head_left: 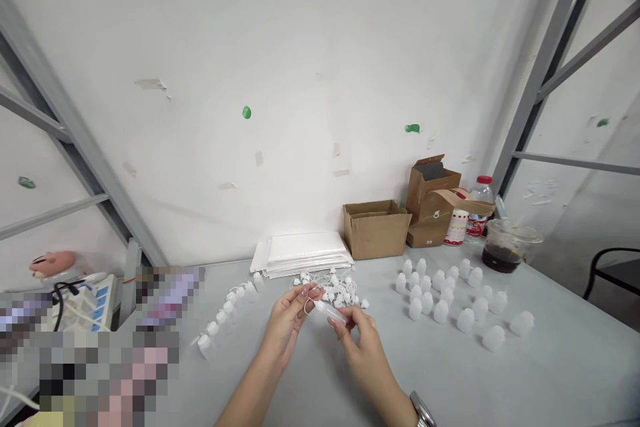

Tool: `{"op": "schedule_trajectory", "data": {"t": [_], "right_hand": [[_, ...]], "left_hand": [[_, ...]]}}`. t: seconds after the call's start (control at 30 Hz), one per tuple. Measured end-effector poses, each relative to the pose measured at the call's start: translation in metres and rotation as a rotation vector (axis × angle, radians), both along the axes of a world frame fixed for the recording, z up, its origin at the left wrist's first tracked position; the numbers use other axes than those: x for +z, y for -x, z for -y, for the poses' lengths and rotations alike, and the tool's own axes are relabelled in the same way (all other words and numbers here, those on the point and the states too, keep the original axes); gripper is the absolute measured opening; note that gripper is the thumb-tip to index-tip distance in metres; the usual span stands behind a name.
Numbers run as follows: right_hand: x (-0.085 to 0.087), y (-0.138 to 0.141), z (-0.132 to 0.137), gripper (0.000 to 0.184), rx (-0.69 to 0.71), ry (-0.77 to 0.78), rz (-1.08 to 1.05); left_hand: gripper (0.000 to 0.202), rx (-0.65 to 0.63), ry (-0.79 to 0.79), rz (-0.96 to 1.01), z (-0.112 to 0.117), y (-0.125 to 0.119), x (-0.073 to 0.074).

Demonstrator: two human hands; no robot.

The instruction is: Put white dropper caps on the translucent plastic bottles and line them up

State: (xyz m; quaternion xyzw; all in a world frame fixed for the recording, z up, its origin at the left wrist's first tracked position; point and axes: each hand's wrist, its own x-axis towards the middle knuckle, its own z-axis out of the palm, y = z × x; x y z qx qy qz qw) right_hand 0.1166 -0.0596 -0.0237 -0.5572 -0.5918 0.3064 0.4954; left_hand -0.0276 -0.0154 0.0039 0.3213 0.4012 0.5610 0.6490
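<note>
The right hand (361, 335) holds 1 small bottle (330, 311) beside the left hand (289, 317).

The grey table (425, 387) before me carries white packs (309, 252), a carton (377, 240), a paper bag (429, 213) and a red-topped bottle (483, 188) along its back edge. A tub (501, 255) sits by the far right corner. Vials (447, 295) dot the right half, caps (339, 288) heap mid-back, and capped vials (229, 307) slant leftward.

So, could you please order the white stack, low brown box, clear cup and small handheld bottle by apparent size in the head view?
Largest to smallest:
1. White stack and low brown box: too alike to rank
2. Clear cup
3. Small handheld bottle, partly covered by the right hand
</note>
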Motion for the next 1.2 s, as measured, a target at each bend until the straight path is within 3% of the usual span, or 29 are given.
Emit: {"op": "schedule_trajectory", "data": {"t": [0.43, 0.83, 1.03, 1.2], "right_hand": [[-0.002, 0.001, -0.001, 0.025, -0.009, 0.013, 0.048], [-0.01, 0.0, -0.003, 0.022, -0.021, -0.115, 0.13], [-0.01, 0.0, -0.005, 0.029, -0.038, -0.054, 0.045], [-0.005, 0.002, -0.009, 0.041, 0.15, 0.057, -0.231]], "left_hand": [[0.025, 0.004, 0.003, -0.026, -0.002, -0.001, -0.006], [0.033, 0.016, -0.077, -0.209, 0.0, -0.006, -0.014], [0.036, -0.043, -0.104, -0.235, -0.001, -0.007, -0.014], [0.042, -0.097, -0.175, -0.156, 0.016, -0.017, 0.0]]}}
